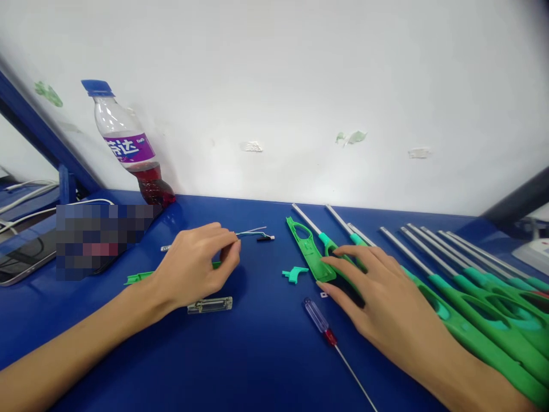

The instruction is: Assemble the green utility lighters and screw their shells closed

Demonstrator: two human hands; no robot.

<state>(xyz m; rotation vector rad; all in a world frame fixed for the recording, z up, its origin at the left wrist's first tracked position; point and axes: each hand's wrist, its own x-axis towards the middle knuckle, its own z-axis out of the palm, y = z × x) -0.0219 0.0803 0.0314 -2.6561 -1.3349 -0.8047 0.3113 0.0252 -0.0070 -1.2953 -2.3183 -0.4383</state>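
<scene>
"What's in your fingers?"

"Thin wires (254, 231), by the look of it. They come out right at my left hand (199, 266), thumb and forefinger closed tip to tip, and run to a small black piece (265, 239) above the blue table (257, 360)."

"And the other hand?"

"My right hand (386, 303) is loosely spread, gripping nothing that I can see. Its fingertips are at the near end of a green half-shell (309, 250); whether they touch it, I can't tell."

"How far along is it?"

"One set of parts lies unjoined, I'd judge. The half-shell has its inner side bare, the teal trigger (295, 274) sits loose just left of it, and a clear plastic piece (210, 305) lies by my left wrist. Another green part (138, 278) is mostly hidden under that forearm. So fitting those together is not done."

"Anything finished?"

"The green lighters (476, 335) over to the right look whole, rods and handles joined, though my arm hides some."

"And around all that?"

"A screwdriver (317, 316) in front of my right thumb, untouched. Farther out on the left, a phone (28, 257) and a drink bottle (128, 146) leaning at the wall (274, 86)."
</scene>
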